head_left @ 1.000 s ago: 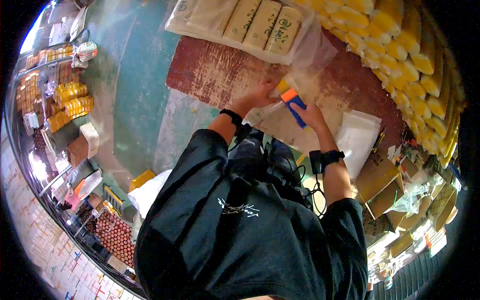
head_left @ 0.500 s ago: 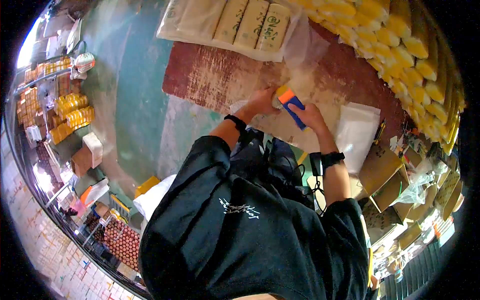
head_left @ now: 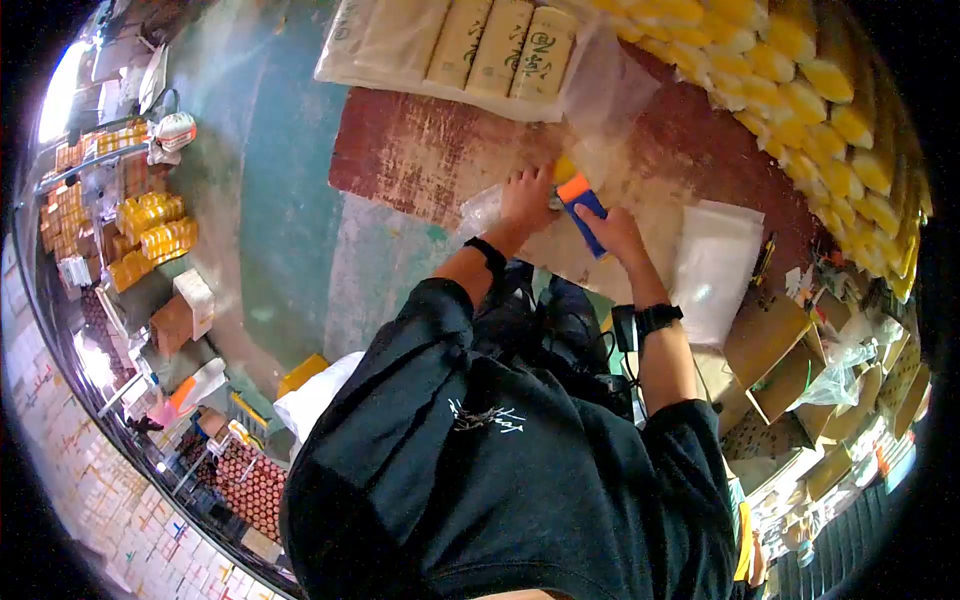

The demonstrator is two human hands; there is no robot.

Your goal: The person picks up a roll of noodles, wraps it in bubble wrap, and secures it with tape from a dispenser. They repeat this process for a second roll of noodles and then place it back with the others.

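On the worn reddish-brown board (head_left: 420, 150), my right hand (head_left: 620, 235) is wrapped around a blue-and-orange hand tool (head_left: 588, 208). Its exact kind is hard to make out. A yellow piece (head_left: 567, 168) shows at the far end of the tool, beyond the orange band. My left hand (head_left: 528, 203) lies palm down just left of that end, fingers stretched forward and a little apart. Crumpled clear plastic (head_left: 480, 210) sits against the left side of this hand. What lies beneath the palm is hidden.
Wrapped packs with green writing (head_left: 455, 45) lie at the board's far edge. Stacked yellow-ended rolls (head_left: 800, 100) rise at the right. A flat white plastic sheet (head_left: 715, 265) lies right of my right hand. Open cardboard boxes (head_left: 765, 350) stand below it.
My left hand has turned palm down with its fingers spread forward, and the clear plastic beside it shows more. My right hand and the tool have shifted only slightly.
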